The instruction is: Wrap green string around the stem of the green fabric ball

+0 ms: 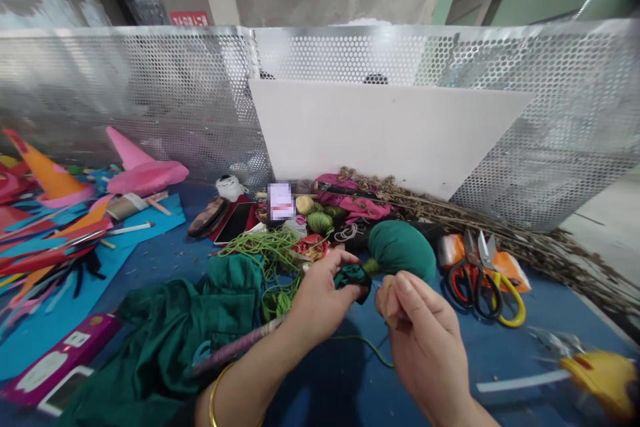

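My left hand (325, 290), a gold bangle on its wrist, grips a gathered bunch of dark green cloth (354, 276) between thumb and fingers. Joined to that bunch is a stuffed teal-green ball of cloth (403, 250), its neck wrapped in olive green yarn. My right hand (420, 327) is closed in a pinch just below the ball; what its fingertips hold is too small to make out. A green yarn strand (367, 341) curves over the blue table between the hands. Loose light green yarn (265, 247) lies behind my left hand.
Green cloth (200, 320) spreads at left, near a purple box (63, 360) and felt hats (143, 163). Scissors (480, 277) and a yellow glue gun (600, 373) lie at right. Dried stalks (465, 233) and a white board (390, 137) stand behind.
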Tool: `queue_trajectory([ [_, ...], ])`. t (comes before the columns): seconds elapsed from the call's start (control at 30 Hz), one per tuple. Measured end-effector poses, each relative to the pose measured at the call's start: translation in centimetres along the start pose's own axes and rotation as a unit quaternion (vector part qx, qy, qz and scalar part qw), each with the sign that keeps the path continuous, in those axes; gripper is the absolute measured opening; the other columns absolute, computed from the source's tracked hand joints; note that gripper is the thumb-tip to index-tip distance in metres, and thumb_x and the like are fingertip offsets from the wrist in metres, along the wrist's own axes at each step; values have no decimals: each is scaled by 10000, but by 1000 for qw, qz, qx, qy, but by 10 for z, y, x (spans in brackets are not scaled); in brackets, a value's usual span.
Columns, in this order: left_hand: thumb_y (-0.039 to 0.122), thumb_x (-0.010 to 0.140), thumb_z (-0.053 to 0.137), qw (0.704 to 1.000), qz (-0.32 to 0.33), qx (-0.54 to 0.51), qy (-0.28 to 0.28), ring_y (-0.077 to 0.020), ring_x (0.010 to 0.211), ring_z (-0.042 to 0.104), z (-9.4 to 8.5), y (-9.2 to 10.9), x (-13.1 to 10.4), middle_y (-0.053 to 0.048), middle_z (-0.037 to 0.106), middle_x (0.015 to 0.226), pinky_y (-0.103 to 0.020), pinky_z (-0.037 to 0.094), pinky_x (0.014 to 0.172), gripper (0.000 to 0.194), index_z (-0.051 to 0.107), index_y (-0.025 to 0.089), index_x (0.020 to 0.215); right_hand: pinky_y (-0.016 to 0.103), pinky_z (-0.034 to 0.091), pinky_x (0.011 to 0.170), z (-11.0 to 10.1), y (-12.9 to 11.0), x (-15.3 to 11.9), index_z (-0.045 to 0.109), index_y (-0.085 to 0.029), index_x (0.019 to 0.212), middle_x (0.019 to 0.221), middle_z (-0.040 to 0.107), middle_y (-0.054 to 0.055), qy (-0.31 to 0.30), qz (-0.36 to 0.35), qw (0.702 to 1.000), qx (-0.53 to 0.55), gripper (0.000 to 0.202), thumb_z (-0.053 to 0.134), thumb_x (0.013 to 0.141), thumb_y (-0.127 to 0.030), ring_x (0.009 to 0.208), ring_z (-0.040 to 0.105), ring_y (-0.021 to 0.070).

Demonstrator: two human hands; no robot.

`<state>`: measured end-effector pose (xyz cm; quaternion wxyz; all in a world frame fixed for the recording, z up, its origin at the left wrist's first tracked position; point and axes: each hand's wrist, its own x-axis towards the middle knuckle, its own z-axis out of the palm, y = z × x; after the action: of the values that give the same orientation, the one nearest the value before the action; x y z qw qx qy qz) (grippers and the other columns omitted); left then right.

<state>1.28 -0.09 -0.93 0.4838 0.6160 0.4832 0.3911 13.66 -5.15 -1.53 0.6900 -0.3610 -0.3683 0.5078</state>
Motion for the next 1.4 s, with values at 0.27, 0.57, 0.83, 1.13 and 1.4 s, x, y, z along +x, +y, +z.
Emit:
queue_trajectory([
  [0.27,151,651,647,998,11,66,15,-219,904,618,-2,-8,4,-13,689,879,-326,463,851,226,624,191,872,264,305,530,1,11,-5,535,-189,556,539,375,-36,6,-16,1000,-14,404,616,897,-389,552,339,118],
  [0.57,187,662,658,999,12,22,-21,-213,939,606,-25,-8,14,-19,686,937,-293,455,853,224,631,184,884,273,444,761,-9,-16,7,569,-193,727,925,594,61,-194,-168,926,-276,279,459,980,-239,897,580,172],
  [0.83,241,699,643,997,-6,64,-42,-207,913,619,-26,-6,14,-18,698,912,-291,472,829,200,632,182,890,236,322,533,-25,-47,17,514,-210,749,651,470,-23,-274,-188,832,-445,248,422,975,-166,568,431,115],
  [1.13,219,720,634,978,-8,200,-59,-232,925,637,-13,-7,7,-23,712,918,-325,463,861,187,645,194,905,252,319,554,-25,-47,22,591,-200,765,653,524,-4,-327,-176,817,-440,281,422,987,-225,580,435,123],
  [1.4,218,820,591,872,77,460,-148,-279,846,688,-4,3,-9,-40,736,877,-317,449,669,216,623,236,1034,244,360,577,-34,-34,34,648,-193,762,692,638,20,-224,-190,805,-515,284,457,969,-229,619,549,131],
])
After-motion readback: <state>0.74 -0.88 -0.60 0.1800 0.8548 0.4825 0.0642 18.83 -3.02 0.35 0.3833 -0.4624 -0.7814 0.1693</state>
